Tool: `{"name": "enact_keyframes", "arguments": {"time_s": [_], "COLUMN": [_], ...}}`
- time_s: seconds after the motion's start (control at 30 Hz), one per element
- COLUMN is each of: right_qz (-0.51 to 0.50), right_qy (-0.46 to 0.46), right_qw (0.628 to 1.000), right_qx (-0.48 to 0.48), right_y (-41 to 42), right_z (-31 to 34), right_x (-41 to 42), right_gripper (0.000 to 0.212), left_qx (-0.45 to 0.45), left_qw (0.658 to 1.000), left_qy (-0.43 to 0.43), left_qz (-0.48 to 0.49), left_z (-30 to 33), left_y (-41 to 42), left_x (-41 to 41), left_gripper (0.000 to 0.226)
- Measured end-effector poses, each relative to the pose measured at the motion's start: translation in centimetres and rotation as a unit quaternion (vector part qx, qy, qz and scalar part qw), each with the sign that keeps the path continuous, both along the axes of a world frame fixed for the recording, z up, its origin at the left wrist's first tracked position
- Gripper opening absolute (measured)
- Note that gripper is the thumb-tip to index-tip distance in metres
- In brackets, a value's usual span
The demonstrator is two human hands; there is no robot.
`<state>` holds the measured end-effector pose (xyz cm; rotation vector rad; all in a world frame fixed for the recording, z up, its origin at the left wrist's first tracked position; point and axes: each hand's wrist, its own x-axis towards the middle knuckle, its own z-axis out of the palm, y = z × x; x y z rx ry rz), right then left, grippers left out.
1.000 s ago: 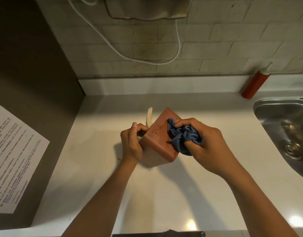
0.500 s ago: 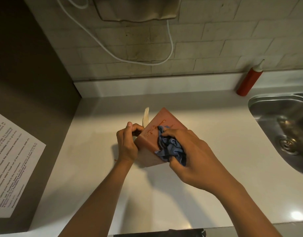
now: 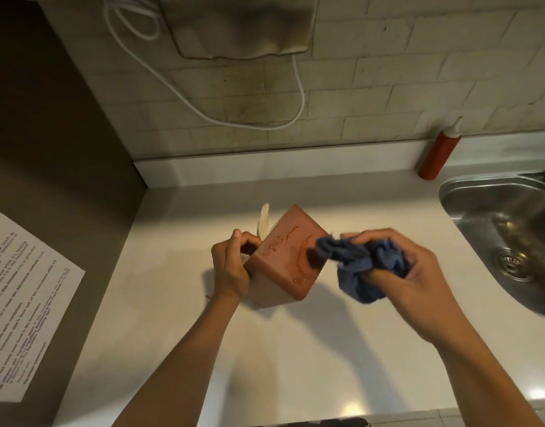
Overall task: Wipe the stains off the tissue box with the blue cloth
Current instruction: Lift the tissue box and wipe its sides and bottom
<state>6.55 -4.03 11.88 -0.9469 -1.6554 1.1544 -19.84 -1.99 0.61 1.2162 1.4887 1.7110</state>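
Tissue box (image 3: 285, 257) tipped on edge mid-table, toward back wall. Left hand (image 3: 229, 268) grips its top side. Right hand (image 3: 400, 266) clenches bunched blue cloth (image 3: 362, 266) just off box's right edge. Red streaks remain on upturned face. Risks: one-handed hold lets box slide under wiping pressure; soiled cloth smears stain wider; protruding tissue (image 3: 263, 221) gets dirtied.

Dim, warm light from overhead; glare spots shine on the table (image 3: 296, 365) near its front edge, arm shadows fall forward, straight lines bow at the edges.
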Motion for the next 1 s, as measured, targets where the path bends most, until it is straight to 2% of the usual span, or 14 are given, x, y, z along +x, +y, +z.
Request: {"name": "enact_keyframes", "arguments": {"time_s": [0.13,0.47,0.67,0.77,0.9,1.0], "right_qz": [-0.107,-0.026,0.042,0.064,0.076,0.003], "right_qy": [0.023,-0.054,-0.104,-0.110,-0.037,0.034], "right_qw": [0.993,0.998,0.986,0.988,0.996,0.999], "right_qx": [0.036,0.034,0.121,0.089,-0.003,-0.010], "right_y": [1.5,1.4,-0.2,-1.4,-1.6,0.0], "right_z": [-0.6,-1.0,-0.7,-1.1,-0.8,-0.5], "right_x": [-2.1,-6.8,-7.1,-6.1,-3.2,-1.2], "right_gripper": [0.043,0.038,0.028,0.027,0.033,0.039], "left_qx": [0.003,0.018,0.017,0.017,0.025,0.013], "left_qw": [1.000,0.999,0.999,0.999,0.999,1.000], "left_qy": [0.005,0.033,0.024,0.040,0.037,0.010], "left_qz": [-0.002,0.014,0.018,0.017,0.011,0.020], "left_z": [0.0,-0.2,-0.3,-0.1,0.2,0.1], "left_y": [-0.1,-0.1,-0.2,-0.2,-0.4,-0.1], "left_x": [0.0,0.1,0.2,0.3,0.7,0.3], "left_gripper": [0.063,0.059,0.060,0.063,0.058,0.059]}}
